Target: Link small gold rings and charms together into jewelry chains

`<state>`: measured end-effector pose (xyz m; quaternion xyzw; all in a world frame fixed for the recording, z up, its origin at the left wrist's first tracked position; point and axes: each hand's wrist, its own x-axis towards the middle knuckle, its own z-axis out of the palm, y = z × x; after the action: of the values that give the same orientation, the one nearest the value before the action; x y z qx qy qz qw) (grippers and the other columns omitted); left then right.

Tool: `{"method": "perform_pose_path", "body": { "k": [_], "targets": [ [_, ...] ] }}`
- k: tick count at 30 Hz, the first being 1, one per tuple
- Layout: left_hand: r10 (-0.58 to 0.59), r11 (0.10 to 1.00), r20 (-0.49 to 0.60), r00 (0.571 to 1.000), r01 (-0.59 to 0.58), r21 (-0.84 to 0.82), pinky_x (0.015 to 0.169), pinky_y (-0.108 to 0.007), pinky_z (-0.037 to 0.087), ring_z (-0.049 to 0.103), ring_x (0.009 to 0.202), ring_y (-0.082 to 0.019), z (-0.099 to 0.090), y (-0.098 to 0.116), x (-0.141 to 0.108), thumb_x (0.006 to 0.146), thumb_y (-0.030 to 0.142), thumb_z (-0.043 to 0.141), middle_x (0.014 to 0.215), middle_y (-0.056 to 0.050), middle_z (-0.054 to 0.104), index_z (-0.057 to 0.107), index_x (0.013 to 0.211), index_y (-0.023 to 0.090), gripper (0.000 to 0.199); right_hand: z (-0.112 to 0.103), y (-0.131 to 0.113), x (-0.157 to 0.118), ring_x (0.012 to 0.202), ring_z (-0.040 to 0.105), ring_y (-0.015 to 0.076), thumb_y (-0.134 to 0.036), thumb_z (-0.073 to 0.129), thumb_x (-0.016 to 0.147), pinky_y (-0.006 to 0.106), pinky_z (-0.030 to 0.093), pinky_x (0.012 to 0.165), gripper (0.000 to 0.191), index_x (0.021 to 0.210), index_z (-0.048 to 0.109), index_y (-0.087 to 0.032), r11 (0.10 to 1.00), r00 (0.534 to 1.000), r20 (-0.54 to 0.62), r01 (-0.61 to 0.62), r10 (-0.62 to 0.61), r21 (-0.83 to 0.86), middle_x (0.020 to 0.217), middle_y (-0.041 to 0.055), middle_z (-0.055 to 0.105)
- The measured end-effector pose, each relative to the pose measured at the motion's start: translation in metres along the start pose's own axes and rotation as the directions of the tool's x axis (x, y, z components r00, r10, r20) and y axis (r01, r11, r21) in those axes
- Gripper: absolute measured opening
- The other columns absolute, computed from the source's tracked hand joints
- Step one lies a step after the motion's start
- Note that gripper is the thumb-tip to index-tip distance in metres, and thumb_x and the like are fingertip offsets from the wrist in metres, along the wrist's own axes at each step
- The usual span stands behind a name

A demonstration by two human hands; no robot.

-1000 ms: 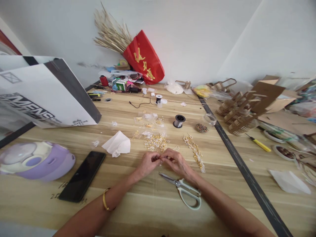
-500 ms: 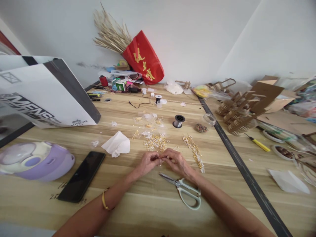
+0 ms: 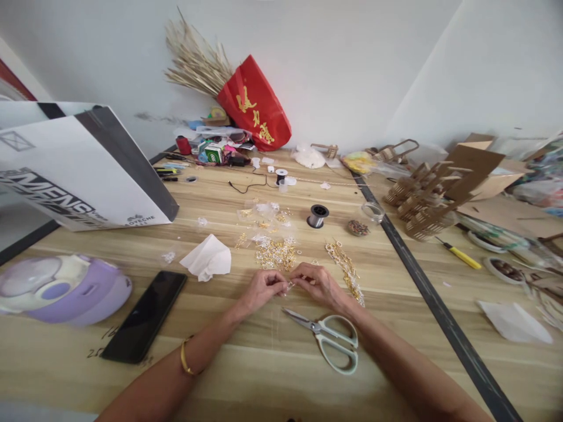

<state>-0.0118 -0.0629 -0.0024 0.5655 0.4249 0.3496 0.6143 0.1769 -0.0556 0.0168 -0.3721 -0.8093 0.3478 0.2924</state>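
Observation:
Both hands meet low over the table, fingertips pinched around a small strand of clear and gold bead-like pieces. My left hand grips its left end between thumb and forefinger. On the other side, my right hand pinches the right end; its exact hold is partly hidden. Just beyond the fingers lies a loose pile of gold and clear beads. Scissors with pale green handles rest below my right hand. To its right, gold and clear bead strands lie stretched out.
A spool of thin wire, a dish of mixed beads and a glass jar stand farther back. At left are a crumpled tissue, a black phone and a purple-and-cream device. A yellow-handled tool lies right.
My fingertips have drawn slightly apart, with the right hand shifting a little upward, so more of the small bead pieces shows between them. The surrounding things stay put.

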Motion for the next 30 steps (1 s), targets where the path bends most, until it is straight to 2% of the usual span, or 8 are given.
{"method": "perform_pose_path", "body": {
  "k": [5,11,19,25,30],
  "targets": [
    [0.006,1.000,-0.043,0.999,-0.006,-0.004,0.059,-0.023,0.043,0.054,0.057,-0.011,0.000,0.002,0.001,0.067,0.029,0.069,0.060,-0.002,0.062,0.064,0.066,0.010,0.020,-0.010,-0.006,0.002,0.073,0.058,0.0134,-0.031,0.055,0.086,0.022,0.042,0.060,0.020,0.087,0.068,-0.016,0.985,0.990,0.069,-0.131,0.123,0.114,0.086,0.0050,0.066],
    [0.017,0.996,-0.081,0.997,-0.024,-0.081,0.060,-0.023,0.042,0.054,0.060,-0.011,-0.004,0.000,0.003,0.065,0.029,0.071,0.063,-0.002,0.063,0.065,0.066,0.011,0.019,-0.016,-0.004,0.001,0.062,0.050,0.0095,-0.033,0.056,0.084,0.019,0.036,0.053,0.022,0.082,0.067,-0.014,0.970,0.983,0.123,-0.159,0.138,0.183,0.073,0.0010,0.060],
    [-0.024,0.963,-0.109,0.994,-0.007,-0.271,0.062,-0.024,0.044,0.056,0.059,-0.011,-0.005,-0.009,0.005,0.064,0.028,0.073,0.064,-0.002,0.065,0.066,0.070,0.011,0.020,-0.016,0.004,0.001,0.058,0.047,0.0085,-0.034,0.053,0.085,0.019,0.036,0.051,0.024,0.080,0.066,-0.014,0.964,0.978,0.149,-0.175,0.147,0.200,0.068,-0.0004,0.057],
    [-0.067,0.927,-0.074,0.995,0.035,-0.372,0.061,-0.025,0.044,0.059,0.060,-0.012,-0.001,-0.002,0.003,0.060,0.030,0.076,0.071,-0.006,0.069,0.064,0.069,0.010,0.025,-0.017,0.002,0.001,0.065,0.054,0.0109,-0.026,0.056,0.084,0.021,0.041,0.058,0.015,0.086,0.067,-0.016,0.994,0.984,0.154,-0.100,0.092,0.042,0.078,0.0024,0.062],
    [-0.081,0.946,-0.045,0.996,0.063,-0.319,0.059,-0.025,0.045,0.059,0.057,-0.012,0.000,0.000,0.002,0.062,0.032,0.075,0.065,-0.005,0.068,0.062,0.070,0.010,0.026,-0.018,-0.007,-0.002,0.065,0.055,0.0113,-0.020,0.052,0.086,0.022,0.042,0.059,0.013,0.086,0.066,-0.017,0.990,0.990,0.142,0.043,-0.024,-0.132,0.079,0.0033,0.061]
  ]
}}
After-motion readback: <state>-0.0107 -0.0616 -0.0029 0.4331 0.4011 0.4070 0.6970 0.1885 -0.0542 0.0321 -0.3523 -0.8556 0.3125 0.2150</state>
